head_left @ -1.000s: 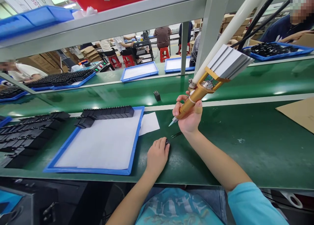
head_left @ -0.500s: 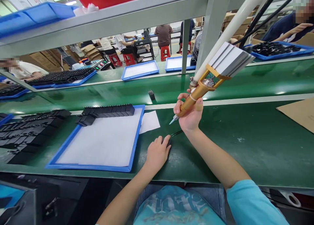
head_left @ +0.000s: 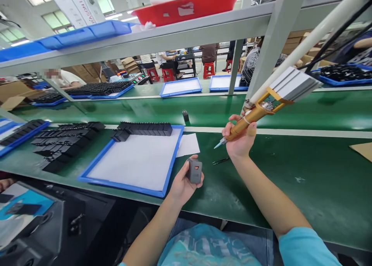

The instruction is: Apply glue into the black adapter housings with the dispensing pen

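Note:
My left hand (head_left: 182, 184) is closed round a small dark grey charger block (head_left: 194, 170), held up above the green bench with its orange port facing me. My right hand (head_left: 240, 140) grips a gold dispensing gun (head_left: 245, 120) with a white tip pointing down-left; a white hose and black cables rise from it to the upper right. Thin black tweezers (head_left: 220, 161) lie on the bench between both hands. A blue tray (head_left: 131, 181) lined with white paper sits to the left, a row of black charger blocks (head_left: 145, 128) along its far edge.
More black blocks (head_left: 62, 144) are stacked left of the tray. A single black block (head_left: 185, 115) rides on the green conveyor belt (head_left: 290, 111) behind. A white paper sheet (head_left: 188, 145) lies beside the tray. Other people work at benches beyond. Cardboard (head_left: 363, 150) lies at the right edge.
My left hand has lifted the grey charger block off the bench and turned it upright. The view has shifted left. My right hand keeps holding the dispensing gun in about the same place.

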A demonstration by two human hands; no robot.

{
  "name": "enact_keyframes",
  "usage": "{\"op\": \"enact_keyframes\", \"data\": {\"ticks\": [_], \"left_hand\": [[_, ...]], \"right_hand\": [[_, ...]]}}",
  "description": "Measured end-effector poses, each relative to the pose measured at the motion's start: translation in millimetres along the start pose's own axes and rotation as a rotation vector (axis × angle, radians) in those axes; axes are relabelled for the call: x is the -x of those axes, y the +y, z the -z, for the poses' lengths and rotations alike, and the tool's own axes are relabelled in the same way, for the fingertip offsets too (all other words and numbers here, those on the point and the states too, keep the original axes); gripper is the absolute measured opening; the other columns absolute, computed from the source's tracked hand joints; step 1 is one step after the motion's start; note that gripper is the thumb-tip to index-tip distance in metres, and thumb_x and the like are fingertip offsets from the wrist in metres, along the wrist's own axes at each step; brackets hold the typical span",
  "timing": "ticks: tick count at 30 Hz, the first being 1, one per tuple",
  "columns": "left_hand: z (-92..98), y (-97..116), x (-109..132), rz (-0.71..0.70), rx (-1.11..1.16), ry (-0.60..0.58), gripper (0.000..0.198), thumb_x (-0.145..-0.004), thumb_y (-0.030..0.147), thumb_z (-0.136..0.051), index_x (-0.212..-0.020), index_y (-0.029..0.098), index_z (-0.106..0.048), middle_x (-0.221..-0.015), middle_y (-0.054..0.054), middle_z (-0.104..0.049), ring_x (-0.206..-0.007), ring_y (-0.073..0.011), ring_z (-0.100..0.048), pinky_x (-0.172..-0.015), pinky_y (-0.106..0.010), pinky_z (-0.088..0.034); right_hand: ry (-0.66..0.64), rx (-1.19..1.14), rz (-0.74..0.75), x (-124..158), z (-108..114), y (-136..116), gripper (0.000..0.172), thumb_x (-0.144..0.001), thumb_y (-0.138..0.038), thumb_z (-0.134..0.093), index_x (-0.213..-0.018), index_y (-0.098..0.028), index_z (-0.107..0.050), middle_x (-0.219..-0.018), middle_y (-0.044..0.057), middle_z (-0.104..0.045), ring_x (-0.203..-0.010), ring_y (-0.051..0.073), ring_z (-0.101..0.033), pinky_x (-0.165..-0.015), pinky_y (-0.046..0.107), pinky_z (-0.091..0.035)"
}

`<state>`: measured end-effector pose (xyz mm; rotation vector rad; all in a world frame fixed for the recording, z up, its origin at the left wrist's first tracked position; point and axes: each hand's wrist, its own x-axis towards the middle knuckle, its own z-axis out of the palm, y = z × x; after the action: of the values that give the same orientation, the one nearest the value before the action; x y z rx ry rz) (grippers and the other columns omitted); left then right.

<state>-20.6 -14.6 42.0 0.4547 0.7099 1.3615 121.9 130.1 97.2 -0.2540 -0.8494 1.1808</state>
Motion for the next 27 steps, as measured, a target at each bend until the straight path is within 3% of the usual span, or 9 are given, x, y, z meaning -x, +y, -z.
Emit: {"op": "enact_keyframes", "data": {"ticks": [5,12,24,27], "left_hand": [[5.8,10,6,-0.117,-0.007,-0.121,0.037,-0.089,0.042,-0.056,-0.12,0.023,-0.05,-0.073,-0.001,-0.056,-0.059,-0.015,-0.056,-0.047,-0.023,-0.039],[20.5,22,10,-0.236,-0.078,-0.183,0.039,-0.09,0.042,-0.053,-0.124,0.023,-0.046,-0.076,-0.002,-0.057,-0.061,-0.0163,-0.06,-0.052,-0.026,-0.042],[19.5,31,16,-0.245,0.036,-0.305,0.041,-0.085,0.048,-0.054,-0.119,0.025,-0.05,-0.07,0.0,-0.052,-0.051,-0.012,-0.051,-0.044,-0.023,-0.032],[18.4,32,18,-0.209,0.06,-0.258,0.042,-0.084,0.049,-0.056,-0.118,0.024,-0.052,-0.068,0.001,-0.049,-0.049,-0.0104,-0.046,-0.044,-0.023,-0.03]], "right_hand": [[0.029,0.039,0.034,-2,4,3,0.038,-0.077,-0.059,-0.059,-0.091,-0.025,-0.05,-0.092,-0.003,-0.055,-0.045,0.005,-0.049,-0.043,0.024,-0.04],[0.078,0.109,0.044,-6,6,2,0.039,-0.073,-0.057,-0.061,-0.09,-0.024,-0.048,-0.089,-0.005,-0.054,-0.044,0.005,-0.047,-0.043,0.026,-0.039],[0.06,0.107,0.069,-8,9,4,0.035,-0.074,-0.052,-0.063,-0.092,-0.025,-0.049,-0.087,-0.003,-0.054,-0.042,0.007,-0.045,-0.043,0.028,-0.036],[0.062,0.111,0.071,-8,9,4,0.033,-0.075,-0.051,-0.063,-0.092,-0.026,-0.05,-0.087,-0.003,-0.054,-0.042,0.007,-0.045,-0.043,0.028,-0.035]]}}
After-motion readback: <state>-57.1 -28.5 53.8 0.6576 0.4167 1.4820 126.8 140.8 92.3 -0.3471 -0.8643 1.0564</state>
